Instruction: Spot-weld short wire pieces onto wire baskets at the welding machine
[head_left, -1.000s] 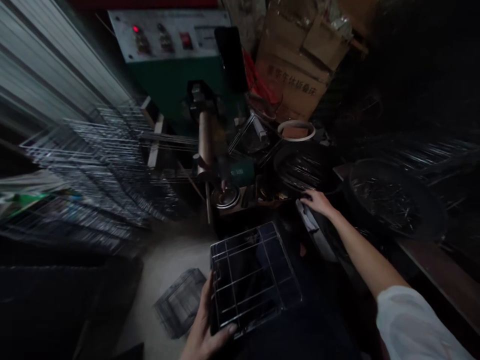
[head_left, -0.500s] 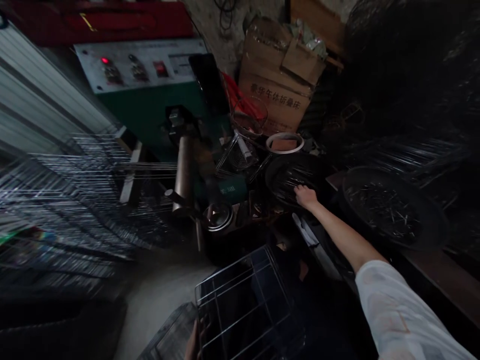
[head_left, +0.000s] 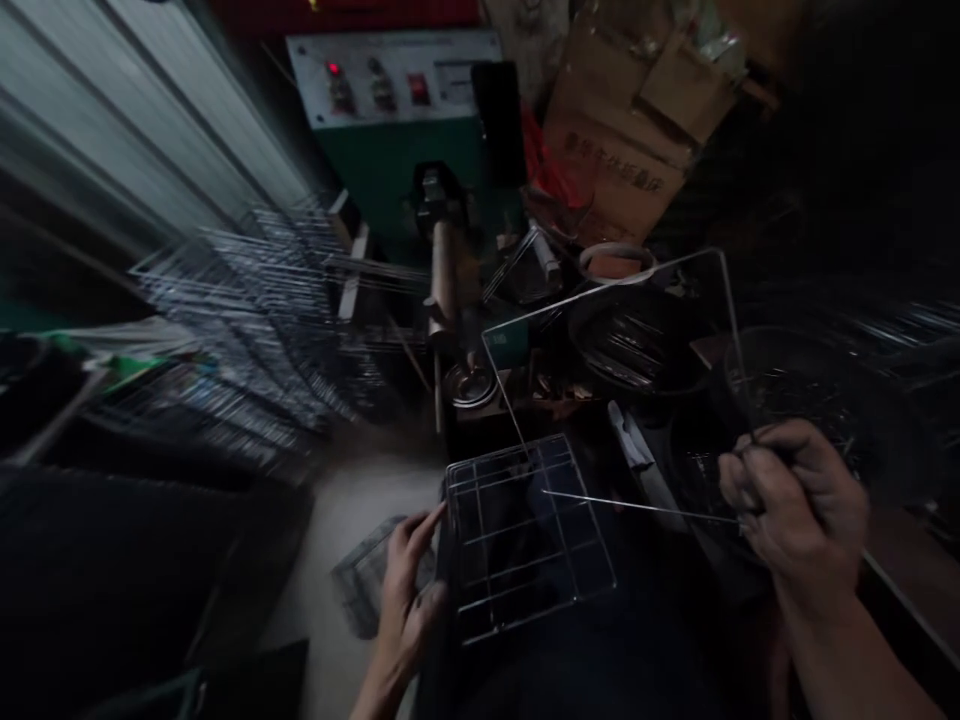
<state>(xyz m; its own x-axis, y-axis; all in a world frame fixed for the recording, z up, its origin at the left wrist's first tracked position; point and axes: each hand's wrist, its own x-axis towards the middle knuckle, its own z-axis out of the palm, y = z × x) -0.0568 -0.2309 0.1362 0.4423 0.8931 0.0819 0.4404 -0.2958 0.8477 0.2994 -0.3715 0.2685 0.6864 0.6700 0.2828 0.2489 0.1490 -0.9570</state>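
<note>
The right hand [head_left: 795, 500] hides part of the bent wire [head_left: 562, 303]; the right forearm [head_left: 844, 635] leaves the bottom edge. Stacked wire racks [head_left: 270, 300] blur; lettering on the control panel [head_left: 401, 58] is unreadably small.

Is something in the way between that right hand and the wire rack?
Nothing visible blocks the space between the right hand and the wire rack. Only the bent wire it holds spans the gap, overlapping the rack in this view; whether they touch, I cannot tell.
</note>
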